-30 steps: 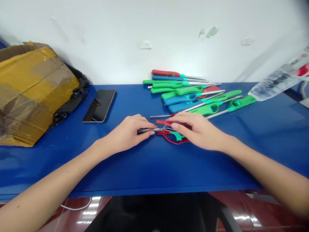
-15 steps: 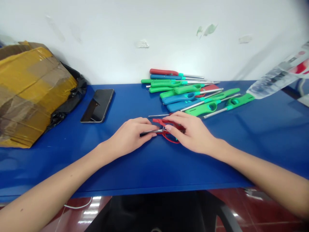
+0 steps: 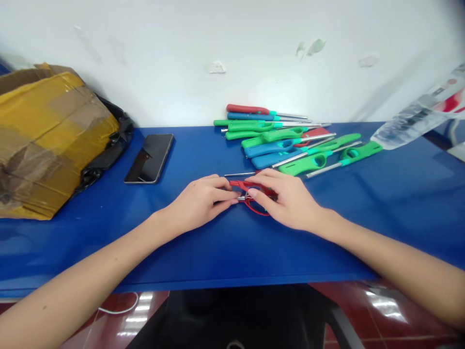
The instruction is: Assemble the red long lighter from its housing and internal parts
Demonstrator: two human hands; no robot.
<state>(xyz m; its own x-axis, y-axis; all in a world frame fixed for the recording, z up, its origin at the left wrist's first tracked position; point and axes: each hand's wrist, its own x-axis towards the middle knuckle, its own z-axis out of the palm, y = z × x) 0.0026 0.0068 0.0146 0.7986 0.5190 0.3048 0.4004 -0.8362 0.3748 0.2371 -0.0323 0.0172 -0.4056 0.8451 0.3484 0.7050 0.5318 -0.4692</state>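
Observation:
Near the middle of the blue table, both hands meet over a red long-nosed lighter whose plastic casing halves look parted. My left hand is closed, thumb and fingers pinching the metal tube at the lighter's left end. Most of that tube is hidden by the fingers. My right hand curls over the red casing from the right, thumb and fingers gripping it. Thin wires or inner parts show between the casing halves, too small to make out. Just behind the hands lies a thin metal rod, its right end hidden near my right hand.
Several long lighters in green, blue and red lie in a pile against the white wall. A phone lies left of my hands. A taped cardboard box with black plastic stands far left, a plastic bottle far right.
My left fingers have shifted slightly along the metal tube toward the red casing, covering more of the tube. My right hand stays nearly still on the casing.

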